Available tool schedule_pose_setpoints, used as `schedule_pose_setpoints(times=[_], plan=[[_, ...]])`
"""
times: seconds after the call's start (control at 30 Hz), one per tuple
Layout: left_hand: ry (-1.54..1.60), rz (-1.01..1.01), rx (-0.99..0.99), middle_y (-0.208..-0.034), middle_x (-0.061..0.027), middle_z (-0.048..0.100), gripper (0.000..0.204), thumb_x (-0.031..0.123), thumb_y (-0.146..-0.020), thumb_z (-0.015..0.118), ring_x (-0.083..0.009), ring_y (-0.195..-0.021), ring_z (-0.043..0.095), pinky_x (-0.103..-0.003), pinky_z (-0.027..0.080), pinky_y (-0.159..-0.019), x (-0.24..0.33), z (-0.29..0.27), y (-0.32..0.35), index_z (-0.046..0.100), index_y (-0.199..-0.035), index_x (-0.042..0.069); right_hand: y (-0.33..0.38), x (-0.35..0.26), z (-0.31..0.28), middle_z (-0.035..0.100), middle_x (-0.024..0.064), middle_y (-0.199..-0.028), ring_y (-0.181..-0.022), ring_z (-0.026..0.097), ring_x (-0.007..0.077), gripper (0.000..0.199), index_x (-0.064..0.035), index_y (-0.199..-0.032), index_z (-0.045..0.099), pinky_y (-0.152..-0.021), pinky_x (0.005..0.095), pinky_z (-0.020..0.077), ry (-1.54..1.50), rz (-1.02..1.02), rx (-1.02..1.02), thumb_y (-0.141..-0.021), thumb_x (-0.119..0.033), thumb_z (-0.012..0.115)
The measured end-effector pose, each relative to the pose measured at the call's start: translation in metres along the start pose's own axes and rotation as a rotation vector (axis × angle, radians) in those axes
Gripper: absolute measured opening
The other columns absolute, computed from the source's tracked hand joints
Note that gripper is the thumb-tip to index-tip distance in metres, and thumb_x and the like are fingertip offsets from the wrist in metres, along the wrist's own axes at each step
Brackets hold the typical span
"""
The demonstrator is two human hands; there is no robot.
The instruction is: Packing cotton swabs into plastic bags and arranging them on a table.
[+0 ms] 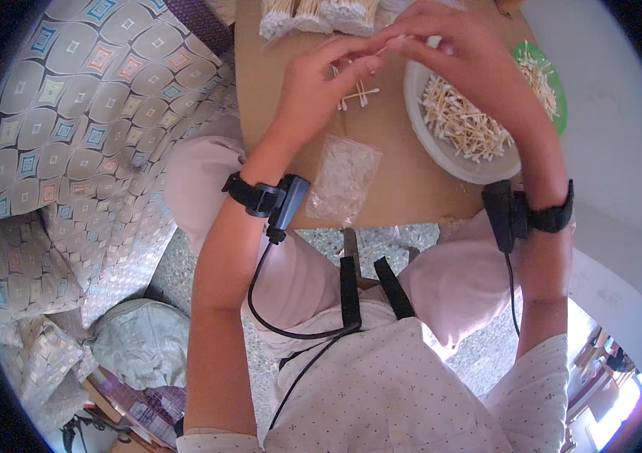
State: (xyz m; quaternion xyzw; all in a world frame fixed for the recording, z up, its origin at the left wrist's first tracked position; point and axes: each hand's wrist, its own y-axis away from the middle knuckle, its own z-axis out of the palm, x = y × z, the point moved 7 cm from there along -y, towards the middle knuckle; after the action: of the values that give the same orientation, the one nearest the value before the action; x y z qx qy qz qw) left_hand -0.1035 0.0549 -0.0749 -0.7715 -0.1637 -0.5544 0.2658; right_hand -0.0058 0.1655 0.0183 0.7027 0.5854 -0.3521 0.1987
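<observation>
My left hand [324, 79] and my right hand [457, 41] meet over the far part of a brown board, fingertips pinched together. A small pale bit shows between them, too hidden to name. Just below my left fingers, a few loose cotton swabs [360, 97] lie crossed on the board. Under my right hand and wrist stands a white bowl [466, 175] heaped with cotton swabs [463, 124]. Nearer to me, a clear zip plastic bag [345, 177] lies flat on the board.
Packed bundles of cotton swabs [319, 16] in clear plastic lie at the board's far edge. A green bowl [560, 98] with more swabs stands right of the white one. The brown board [268, 60] ends just before my knees. Patterned fabric [87, 128] covers the left side.
</observation>
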Motion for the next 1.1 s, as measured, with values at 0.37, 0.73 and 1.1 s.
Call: schedule_pose_setpoints(times=[0.37,0.73,1.1], plan=[[-0.494,0.154,-0.029,-0.085,-0.0094,0.067,0.017,0.020,-0.082,0.068,-0.0254,-0.081,0.062,-0.034,0.048,-0.072,-0.007,-0.023,0.009,0.071,-0.091,0.005,0.000,0.031,0.063,0.068,0.0057,-0.082,-0.083,0.065,0.0276,0.013,-0.0173,-0.085,0.070,-0.091,0.0479,0.0414,0.671,-0.289,0.199,-0.083,-0.027,0.062],[-0.650,0.196,-0.034,-0.087,-0.0097,0.066,0.015,0.019,-0.082,0.066,-0.0292,-0.087,0.060,-0.040,0.047,-0.076,-0.013,-0.037,0.026,0.069,-0.089,0.006,-0.008,0.046,0.081,0.068,0.0020,-0.079,-0.084,0.066,0.0226,0.011,-0.0165,-0.092,0.064,-0.105,0.0523,0.0313,0.775,0.021,-0.032,-0.083,-0.024,0.064],[-0.731,0.231,-0.048,-0.083,-0.0072,0.064,0.016,0.022,-0.081,0.066,-0.0278,-0.084,0.060,-0.039,0.048,-0.074,-0.008,-0.023,0.025,0.071,-0.090,0.011,-0.007,0.042,0.077,0.067,0.0049,-0.079,-0.083,0.066,0.0239,0.014,-0.0157,-0.097,0.062,-0.103,0.0493,0.0342,0.726,-0.019,0.020,-0.085,-0.022,0.061]])
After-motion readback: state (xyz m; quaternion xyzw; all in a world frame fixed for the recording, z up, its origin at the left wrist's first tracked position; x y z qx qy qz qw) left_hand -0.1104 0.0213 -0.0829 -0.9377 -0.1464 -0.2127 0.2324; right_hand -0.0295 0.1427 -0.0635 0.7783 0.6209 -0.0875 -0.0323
